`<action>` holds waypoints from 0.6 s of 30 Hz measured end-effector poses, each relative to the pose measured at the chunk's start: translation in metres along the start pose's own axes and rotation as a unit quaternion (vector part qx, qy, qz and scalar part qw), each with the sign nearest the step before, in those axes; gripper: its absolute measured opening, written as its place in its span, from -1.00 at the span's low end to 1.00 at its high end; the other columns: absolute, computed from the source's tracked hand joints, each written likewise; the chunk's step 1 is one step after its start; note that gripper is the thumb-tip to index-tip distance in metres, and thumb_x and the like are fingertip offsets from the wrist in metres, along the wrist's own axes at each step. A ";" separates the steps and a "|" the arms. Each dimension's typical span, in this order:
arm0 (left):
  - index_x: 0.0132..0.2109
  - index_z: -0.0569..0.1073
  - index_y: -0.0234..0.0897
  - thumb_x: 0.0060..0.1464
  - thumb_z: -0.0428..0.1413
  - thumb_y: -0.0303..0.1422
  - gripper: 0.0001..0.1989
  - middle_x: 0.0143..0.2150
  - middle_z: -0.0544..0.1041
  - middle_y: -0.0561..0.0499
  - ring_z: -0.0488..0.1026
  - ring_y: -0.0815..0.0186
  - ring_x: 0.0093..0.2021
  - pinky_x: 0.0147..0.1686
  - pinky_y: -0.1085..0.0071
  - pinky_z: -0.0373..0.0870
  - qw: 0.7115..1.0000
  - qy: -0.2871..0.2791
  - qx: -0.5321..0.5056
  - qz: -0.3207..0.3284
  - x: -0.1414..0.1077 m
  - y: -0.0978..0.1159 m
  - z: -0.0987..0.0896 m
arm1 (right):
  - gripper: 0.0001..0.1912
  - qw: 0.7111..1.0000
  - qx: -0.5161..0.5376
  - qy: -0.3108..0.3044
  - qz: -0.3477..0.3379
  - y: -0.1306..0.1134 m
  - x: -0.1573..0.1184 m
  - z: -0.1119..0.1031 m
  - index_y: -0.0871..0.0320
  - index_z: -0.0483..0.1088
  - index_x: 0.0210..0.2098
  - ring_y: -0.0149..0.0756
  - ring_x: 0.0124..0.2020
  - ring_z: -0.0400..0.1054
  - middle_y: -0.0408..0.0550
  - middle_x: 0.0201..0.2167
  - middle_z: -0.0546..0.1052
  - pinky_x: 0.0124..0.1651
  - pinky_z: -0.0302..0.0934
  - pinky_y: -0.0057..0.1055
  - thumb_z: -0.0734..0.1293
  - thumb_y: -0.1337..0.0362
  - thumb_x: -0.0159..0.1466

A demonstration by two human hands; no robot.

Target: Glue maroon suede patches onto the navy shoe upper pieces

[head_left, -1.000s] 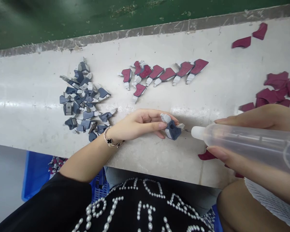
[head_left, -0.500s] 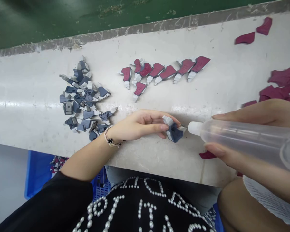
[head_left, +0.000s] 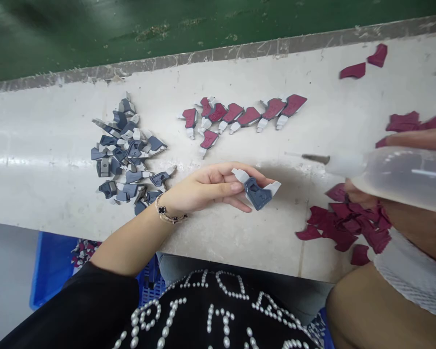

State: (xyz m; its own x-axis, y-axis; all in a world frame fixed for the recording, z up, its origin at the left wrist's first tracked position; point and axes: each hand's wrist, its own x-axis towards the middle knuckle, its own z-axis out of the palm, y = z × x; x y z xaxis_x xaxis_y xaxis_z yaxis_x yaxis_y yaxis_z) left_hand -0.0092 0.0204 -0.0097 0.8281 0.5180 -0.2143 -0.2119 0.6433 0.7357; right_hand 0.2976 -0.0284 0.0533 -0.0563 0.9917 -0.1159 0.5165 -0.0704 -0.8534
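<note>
Between thumb and fingers, my left hand (head_left: 212, 186) holds a dark blue and light grey plastic part (head_left: 258, 194), its recessed face turned up. My right hand (head_left: 407, 203) is wrapped round a translucent squeeze bottle (head_left: 403, 169), which has a white cap and a thin needle tip (head_left: 315, 158) pointing left. The needle is apart from the part, up and to its right. Close to the right wrist lies a pile of maroon plastic pieces (head_left: 349, 223), partly covered by that hand.
A heap of blue-grey parts (head_left: 121, 150) lies left on the white table (head_left: 39, 169). Parts with maroon faces (head_left: 249, 116) form a row at the middle back. More maroon pieces (head_left: 403, 121) lie right. Below the left edge sits a blue bin (head_left: 54, 261).
The bottle has drawn back to the right and up, away from the blue-grey part. My left hand has turned the part so its recessed face shows more. The near maroon pile is now uncovered.
</note>
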 end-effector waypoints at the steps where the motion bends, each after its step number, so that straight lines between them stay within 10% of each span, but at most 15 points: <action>1: 0.09 0.58 -0.14 0.31 0.18 -0.30 -0.76 0.22 0.58 -0.10 0.63 0.18 0.11 -0.04 0.42 0.66 1.000 0.002 -0.002 -0.004 -0.001 0.001 0.000 | -0.52 1.000 0.015 0.006 -0.010 -0.004 0.000 0.000 -0.32 0.47 0.09 -0.01 -0.07 0.52 -0.08 -0.05 0.58 -0.14 0.46 0.03 0.45 -0.19 0.21; 6: 0.07 0.60 -0.13 0.24 0.25 -0.34 -0.74 0.25 0.56 -0.10 0.60 0.16 0.16 -0.02 0.38 0.68 1.000 -0.001 0.027 0.015 -0.004 0.005 0.001 | -0.45 0.996 0.081 -0.003 -0.047 -0.018 0.009 0.017 -0.25 0.48 0.10 -0.21 -0.17 0.51 -0.14 -0.09 0.58 -0.25 0.50 -0.23 0.57 0.26 0.16; 12: 0.03 0.61 -0.16 0.19 0.30 -0.36 -0.75 0.24 0.56 -0.10 0.60 0.19 0.12 -0.04 0.39 0.66 0.998 0.009 0.054 0.018 -0.004 0.006 0.006 | -0.68 1.000 -0.005 -0.030 0.000 -0.009 0.029 0.054 -0.08 0.48 -0.06 -0.07 0.06 0.49 -0.12 0.04 0.60 0.16 0.36 -0.08 0.47 0.01 0.24; 18: -0.03 0.61 -0.24 0.11 0.36 -0.40 -0.74 0.07 0.61 -0.09 0.61 0.31 0.00 -0.02 0.40 0.61 0.996 0.058 0.064 0.006 0.000 0.001 0.008 | -0.35 0.996 -0.075 -0.052 0.015 0.004 0.031 0.044 -0.04 0.36 0.21 -0.05 0.14 0.44 -0.03 0.20 0.52 0.08 0.37 -0.17 0.48 -0.07 0.19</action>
State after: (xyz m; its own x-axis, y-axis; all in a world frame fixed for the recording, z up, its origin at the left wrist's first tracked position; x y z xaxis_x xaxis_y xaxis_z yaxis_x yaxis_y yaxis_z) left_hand -0.0053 0.0172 -0.0037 0.7590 0.5917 -0.2717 -0.1473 0.5625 0.8135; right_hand 0.2602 -0.0024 0.0239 -0.1237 0.9723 -0.1982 0.6398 -0.0745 -0.7649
